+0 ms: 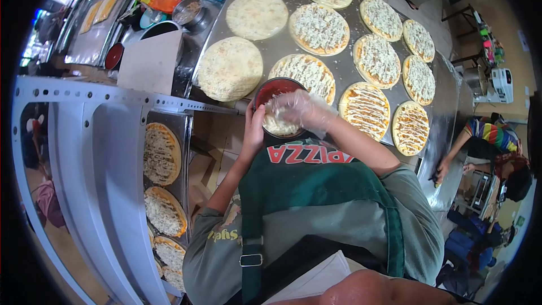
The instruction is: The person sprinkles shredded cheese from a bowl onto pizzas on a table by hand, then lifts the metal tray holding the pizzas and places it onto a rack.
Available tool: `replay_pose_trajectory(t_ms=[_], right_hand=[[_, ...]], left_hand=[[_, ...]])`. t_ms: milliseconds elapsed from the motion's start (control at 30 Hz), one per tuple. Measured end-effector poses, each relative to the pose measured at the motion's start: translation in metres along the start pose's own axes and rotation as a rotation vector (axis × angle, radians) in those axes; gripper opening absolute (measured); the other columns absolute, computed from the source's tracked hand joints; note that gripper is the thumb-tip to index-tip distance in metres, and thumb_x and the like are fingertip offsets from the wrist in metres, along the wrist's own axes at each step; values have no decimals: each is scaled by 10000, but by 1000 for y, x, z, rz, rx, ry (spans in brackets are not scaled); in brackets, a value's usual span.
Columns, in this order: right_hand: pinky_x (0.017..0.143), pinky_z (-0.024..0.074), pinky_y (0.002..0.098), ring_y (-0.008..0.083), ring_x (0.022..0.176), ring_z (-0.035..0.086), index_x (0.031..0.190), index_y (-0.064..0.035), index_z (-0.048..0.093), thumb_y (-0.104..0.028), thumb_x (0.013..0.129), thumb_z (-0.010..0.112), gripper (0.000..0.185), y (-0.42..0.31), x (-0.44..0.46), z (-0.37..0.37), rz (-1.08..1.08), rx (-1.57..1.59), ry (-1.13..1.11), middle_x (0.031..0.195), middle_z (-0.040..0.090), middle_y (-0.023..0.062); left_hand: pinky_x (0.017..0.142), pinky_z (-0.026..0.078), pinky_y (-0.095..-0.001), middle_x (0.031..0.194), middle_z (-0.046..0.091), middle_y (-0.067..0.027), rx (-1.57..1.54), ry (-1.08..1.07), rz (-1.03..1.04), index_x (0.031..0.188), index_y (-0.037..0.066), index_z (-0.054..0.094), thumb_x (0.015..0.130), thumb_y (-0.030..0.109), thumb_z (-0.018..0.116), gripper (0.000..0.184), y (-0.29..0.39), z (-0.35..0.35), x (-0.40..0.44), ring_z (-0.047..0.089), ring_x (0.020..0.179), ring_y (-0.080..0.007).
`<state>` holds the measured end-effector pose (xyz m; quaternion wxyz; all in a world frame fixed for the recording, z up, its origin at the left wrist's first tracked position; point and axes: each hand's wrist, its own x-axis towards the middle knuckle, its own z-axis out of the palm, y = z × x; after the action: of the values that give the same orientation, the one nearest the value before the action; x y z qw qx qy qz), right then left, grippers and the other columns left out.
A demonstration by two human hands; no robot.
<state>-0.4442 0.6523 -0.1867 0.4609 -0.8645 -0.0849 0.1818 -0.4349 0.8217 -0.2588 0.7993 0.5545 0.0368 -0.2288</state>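
My left hand is wrapped around the side of a bowl, dark outside and red inside, held close to my apron. White grated cheese lies in it. Inside the bowl, my right hand wears a clear plastic glove, its fingers curled into the cheese and partly blurred. Just beyond the bowl is a pizza with cheese over sauce stripes. To its right, one pizza and another pizza show brown topping with white sauce lines. A pale, cheese-covered pizza lies at the left.
Several more cheese-topped pizzas cover the metal table. A blue-grey metal rack stands at my left, with pizzas on a lower tray. Behind it are a board and a metal pot. A person leans over the table's right end.
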Motion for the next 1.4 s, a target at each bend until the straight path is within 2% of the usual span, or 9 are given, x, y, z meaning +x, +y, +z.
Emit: replay_pose_trajectory(t_ms=[167,333,533,900,1000,1067,1167,1267,1400], right_hand=[[673,437,253,106,746,542,905,-2,584,-128,759,611,194,9,-5,-38,149,725,153,830,592,38],[672,450,263,159,738,578,901,3,607,-275,741,615,320,37,-14,-65,495,147,223,831,626,115],[681,451,279,178,728,591,900,-74,638,-209,715,578,236,102,0,-72,296,-21,248,832,632,107],[571,426,231,89,622,512,835,-15,608,-145,745,617,158,127,-11,-76,488,186,360,688,571,16],[563,441,228,96,620,535,831,-4,593,-150,741,637,177,96,-23,-71,237,121,334,692,569,18],[568,443,220,98,630,542,836,-7,589,-151,738,645,184,83,-30,-70,535,357,359,726,575,23],[579,442,221,97,644,541,850,-9,591,-147,736,643,187,101,-37,-65,589,339,282,736,577,31],[571,430,213,96,641,539,845,-11,595,-102,728,627,152,110,-39,-49,358,617,296,701,572,28],[561,419,212,98,637,534,830,-11,598,-70,717,613,128,85,-36,-46,340,366,310,662,562,22]], left_hand=[[906,348,-287,1163,440,-117,-102,6,-46,1245,-16,283,879,223,442,465,1,-2,1,442,1056,-170],[796,464,-364,1140,450,-126,-275,138,-172,1239,62,274,868,280,439,460,37,3,-13,509,1008,-221],[749,488,-402,1142,449,-122,-287,187,-147,1234,83,264,871,307,421,455,37,-7,-12,522,1000,-244],[740,486,-386,1142,451,-91,-333,204,-132,1221,116,296,873,322,418,422,31,-20,-17,517,1002,-226],[742,486,-387,1142,453,-87,-342,192,-129,1213,117,304,874,322,415,411,31,-22,-17,515,1008,-224],[746,485,-390,1144,452,-90,-334,193,-127,1215,117,301,876,320,412,410,31,-22,-17,512,1013,-227],[754,482,-395,1151,449,-95,-336,183,-128,1219,118,293,877,317,407,411,31,-23,-16,509,1021,-234],[760,480,-402,1156,447,-99,-346,173,-141,1224,118,284,879,315,403,415,32,-22,-17,509,1024,-240],[768,474,-422,1163,447,-103,-348,162,-141,1226,118,280,879,316,401,417,30,-24,-17,510,1023,-244]])
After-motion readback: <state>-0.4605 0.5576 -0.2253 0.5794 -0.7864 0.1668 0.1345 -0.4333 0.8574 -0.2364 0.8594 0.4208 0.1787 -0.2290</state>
